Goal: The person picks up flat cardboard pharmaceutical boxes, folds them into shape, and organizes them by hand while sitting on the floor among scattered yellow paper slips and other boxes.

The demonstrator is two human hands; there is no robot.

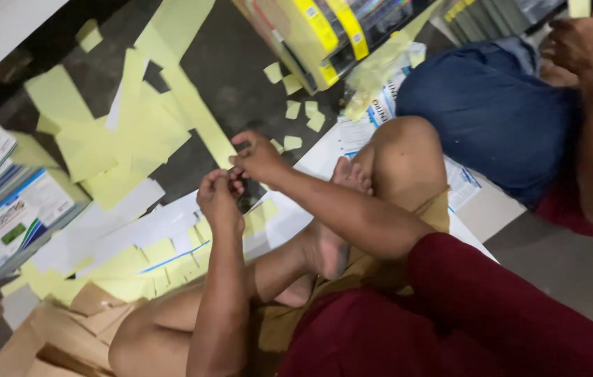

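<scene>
While the person sits cross-legged on the floor, both forearms reach forward over the bare knees and meet in front of the body
- Left hand: wrist bent down, knuckles up, fingers curled together; grip closed in a pinch on a small dark item that is too blurred to identify
- Right hand: just beyond and touching the left one, arm in a dark red sleeve, fingers bunched; grip closed on the same small item from the far side
- Small dark item: held between the two grips, above the floor, mostly hidden by the fingers
- Yellow paper strips: scattered on the floor beyond and to the left of the grips
- Small yellow squares: loose on the floor just beyond the right grip
- White sheets: under and to the left of the left grip
- Printed boxes: stacked well to the left
- Yellow-edged carton: far side, beyond the grips
- Second person's hand: well to the right, over a blue-clad knee
</scene>
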